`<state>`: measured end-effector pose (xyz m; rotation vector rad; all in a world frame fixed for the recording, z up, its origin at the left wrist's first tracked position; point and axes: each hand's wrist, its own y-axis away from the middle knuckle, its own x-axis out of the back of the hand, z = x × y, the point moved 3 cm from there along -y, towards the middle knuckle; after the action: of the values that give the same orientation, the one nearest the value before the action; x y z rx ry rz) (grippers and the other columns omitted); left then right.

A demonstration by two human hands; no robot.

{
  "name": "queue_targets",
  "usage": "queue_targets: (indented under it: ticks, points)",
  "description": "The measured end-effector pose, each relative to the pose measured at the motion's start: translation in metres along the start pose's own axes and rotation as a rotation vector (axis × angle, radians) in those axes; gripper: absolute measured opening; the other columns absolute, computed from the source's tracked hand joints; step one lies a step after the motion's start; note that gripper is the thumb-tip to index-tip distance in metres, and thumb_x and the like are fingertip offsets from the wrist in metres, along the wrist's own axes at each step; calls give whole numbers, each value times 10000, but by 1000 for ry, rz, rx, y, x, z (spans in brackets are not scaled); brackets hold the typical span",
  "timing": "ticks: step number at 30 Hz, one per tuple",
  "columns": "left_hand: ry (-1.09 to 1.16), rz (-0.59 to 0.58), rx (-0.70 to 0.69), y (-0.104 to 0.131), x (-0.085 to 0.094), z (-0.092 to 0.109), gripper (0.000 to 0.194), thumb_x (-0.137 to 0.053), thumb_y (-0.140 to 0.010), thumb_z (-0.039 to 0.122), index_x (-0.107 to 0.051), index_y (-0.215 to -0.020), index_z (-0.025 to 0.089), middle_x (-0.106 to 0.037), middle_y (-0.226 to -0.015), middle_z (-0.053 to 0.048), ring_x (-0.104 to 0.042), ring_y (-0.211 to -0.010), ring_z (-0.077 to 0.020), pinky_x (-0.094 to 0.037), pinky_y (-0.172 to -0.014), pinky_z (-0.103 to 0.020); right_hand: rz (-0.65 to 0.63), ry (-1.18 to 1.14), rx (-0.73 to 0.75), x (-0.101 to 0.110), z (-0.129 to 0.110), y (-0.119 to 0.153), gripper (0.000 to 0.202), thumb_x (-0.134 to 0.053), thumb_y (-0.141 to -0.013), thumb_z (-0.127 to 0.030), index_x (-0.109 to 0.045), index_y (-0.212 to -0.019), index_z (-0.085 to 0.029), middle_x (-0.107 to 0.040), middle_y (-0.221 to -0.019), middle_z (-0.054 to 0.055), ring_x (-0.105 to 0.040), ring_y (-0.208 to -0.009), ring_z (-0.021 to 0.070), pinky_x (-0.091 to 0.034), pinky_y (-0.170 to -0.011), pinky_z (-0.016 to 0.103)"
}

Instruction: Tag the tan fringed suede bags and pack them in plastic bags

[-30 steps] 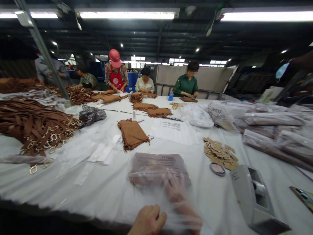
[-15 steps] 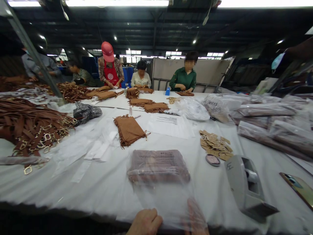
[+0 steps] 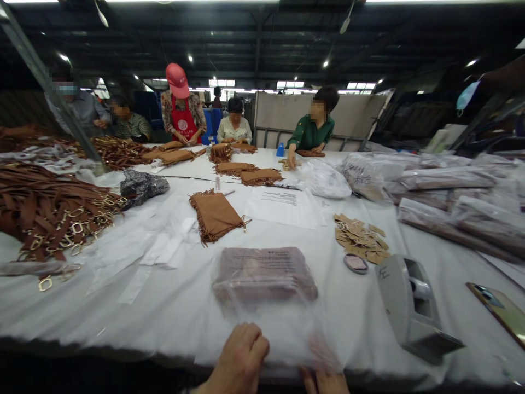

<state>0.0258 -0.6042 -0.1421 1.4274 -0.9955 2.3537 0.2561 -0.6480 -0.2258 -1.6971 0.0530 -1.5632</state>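
A clear plastic bag (image 3: pixel 264 276) with printed text lies near the table's front edge, a brown bag folded inside it. My left hand (image 3: pixel 241 353) is closed, its fingers curled on the near, loose end of the plastic. To its right, my right hand (image 3: pixel 324 361) rests at the same end, partly under or behind the film, its fingers smeared by motion. Beyond the bag lies a brown fringed pouch (image 3: pixel 217 215). Right of the bag are a pile of tan tags (image 3: pixel 361 238) and a small round tin (image 3: pixel 355 264).
A grey tape dispenser (image 3: pixel 414 306) and a phone (image 3: pixel 498 312) stand at the right. Bagged goods (image 3: pixel 455 186) are stacked behind them. Brown straps with gold buckles (image 3: pixel 61 213) fill the left. Several people work across the table.
My left hand has moved up and forward over the plastic; my right hand is slightly lower. Across the table, the person in green now reaches one hand toward the small gold items.
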Motion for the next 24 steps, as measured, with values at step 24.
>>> queue_targets:
  ticks: [24]
  points:
    - [-80, 123, -279, -127, 134, -30, 186, -408, -963, 238, -570, -896, 175, -557, -783, -12, -545, -675, -122, -418, -624, -217, -546, -158, -345, 41, -26, -152, 440, -416, -916, -172, -420, -1344, -67, -427, -1402, 255, -529, -1196, 302, -461, -963, 428]
